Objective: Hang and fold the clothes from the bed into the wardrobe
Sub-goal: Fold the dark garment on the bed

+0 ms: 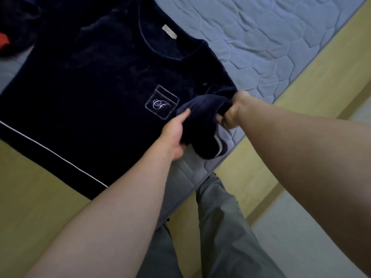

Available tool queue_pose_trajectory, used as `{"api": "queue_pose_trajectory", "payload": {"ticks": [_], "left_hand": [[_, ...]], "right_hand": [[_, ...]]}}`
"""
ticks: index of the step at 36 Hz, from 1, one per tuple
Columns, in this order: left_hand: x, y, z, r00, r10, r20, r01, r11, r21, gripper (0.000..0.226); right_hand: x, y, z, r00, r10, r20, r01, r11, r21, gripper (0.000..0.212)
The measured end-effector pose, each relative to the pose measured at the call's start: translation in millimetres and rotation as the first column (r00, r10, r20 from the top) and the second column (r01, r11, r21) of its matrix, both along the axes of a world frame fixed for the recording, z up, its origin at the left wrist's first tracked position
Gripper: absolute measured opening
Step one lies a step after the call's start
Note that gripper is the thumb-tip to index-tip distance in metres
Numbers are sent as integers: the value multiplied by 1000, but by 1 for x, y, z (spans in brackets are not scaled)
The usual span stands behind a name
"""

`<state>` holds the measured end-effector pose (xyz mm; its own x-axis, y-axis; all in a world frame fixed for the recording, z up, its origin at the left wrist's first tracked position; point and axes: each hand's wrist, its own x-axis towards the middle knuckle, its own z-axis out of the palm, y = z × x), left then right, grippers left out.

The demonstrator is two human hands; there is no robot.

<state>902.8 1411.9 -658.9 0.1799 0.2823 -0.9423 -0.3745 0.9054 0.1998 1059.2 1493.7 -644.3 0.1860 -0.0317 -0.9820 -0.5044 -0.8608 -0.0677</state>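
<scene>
– Where was the top?

– Your dark blue top [96,77] lay flat on the bed [271,43], front up, with its little pocket [162,102] showing. One sleeve [200,121] was bunched up by the near edge of the bed.

– And my hands?

– You had both on that sleeve. Your left hand [175,135] held it with the thumb on top and the fingers curled under. Your right hand [233,112] pinched the upper end of it with curled fingers.

– Was much done?

– Not much, I think. The top was spread out but not folded. You looked to be at the first fold, the sleeve. A red thing [3,43] peeked out at the far side, so more clothes may have been waiting. I could not see the wardrobe, so I cannot tell what was in it.
</scene>
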Motion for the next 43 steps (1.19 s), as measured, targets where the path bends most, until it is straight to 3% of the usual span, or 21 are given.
{"api": "queue_pose_trajectory", "payload": {"ticks": [3, 6, 9, 10, 11, 12, 13, 15, 16, 18, 20, 23, 26, 30, 33, 36, 39, 41, 43], "left_hand": [[-24, 6, 1, 990, -29, 135, 31, 1000, -7, 43], [-62, 16, 4, 994, -28, 108, 25, 999, 28, 46], [-107, 24, 6, 963, 196, 186, -200, 980, 4, 22], [-120, 29, 2, 910, 341, 236, -320, 939, -125, 15], [-129, 34, 2, 898, 357, 258, -341, 934, -106, 15], [-135, 37, 5, 876, 442, 194, -438, 897, -65, 21], [-140, 41, 3, 785, 580, 217, -583, 811, -56, 26], [-147, 41, -6, 635, 773, -1, -771, 634, 60, 29], [-154, 39, -13, 617, 774, -139, -778, 627, 39, 30], [-155, 34, -27, 758, 566, -325, -607, 794, -32, 26], [-149, 31, -40, 880, 286, -379, -364, 919, -151, 18], [-125, 31, -47, 959, -1, -284, -64, 973, -221, 20], [-93, 31, -52, 969, -157, -192, 119, 974, -194, 29], [-44, 28, -58, 967, -197, -162, 171, 973, -157, 34], [-14, 26, -67, 955, -153, -254, 119, 982, -145, 61], [3, 21, -76, 928, -65, -368, 27, 994, -106, 56], [11, 13, -79, 936, -8, -352, -30, 994, -102, 41], [14, 4, -83, 934, -28, -356, -12, 994, -110, 39], [17, -4, -87, 925, -76, -372, 33, 992, -122, 36]], "right_hand": [[1, 0, -11, 995, 78, 65, -81, 996, 41, 32], [-5, 0, -20, 999, 13, 43, -18, 993, 118, 33], [-22, 1, -33, 985, 149, 83, -163, 967, 194, 65], [-29, 3, -36, 974, 209, 92, -225, 948, 225, 71], [-38, 4, -39, 954, 278, 115, -299, 923, 244, 72], [-44, 5, -42, 919, 361, 156, -390, 885, 253, 70], [-50, 6, -44, 866, 451, 214, -495, 831, 252, 66], [-54, 7, -48, 728, 593, 344, -676, 704, 216, 51], [-55, 6, -51, 670, 631, 392, -730, 657, 191, 43], [-54, 5, -54, 587, 679, 441, -793, 592, 144, 35], [-51, 3, -59, 540, 698, 470, -824, 551, 130, 39], [-48, 3, -65, 463, 678, 571, -861, 496, 109, 46], [-39, 9, -68, 322, 656, 683, -913, 406, 41, 54], [-22, 22, -74, 55, 706, 706, -979, 178, -101, 79], [-5, 33, -82, -136, 720, 680, -980, 5, -200, 86], [10, 46, -87, -209, 734, 646, -977, -132, -166, 66], [19, 56, -87, -237, 637, 733, -970, -202, -138, 38], [23, 61, -87, -320, 562, 763, -940, -286, -184, 33], [28, 65, -89, -422, 584, 693, -898, -372, -234, 33]]}}
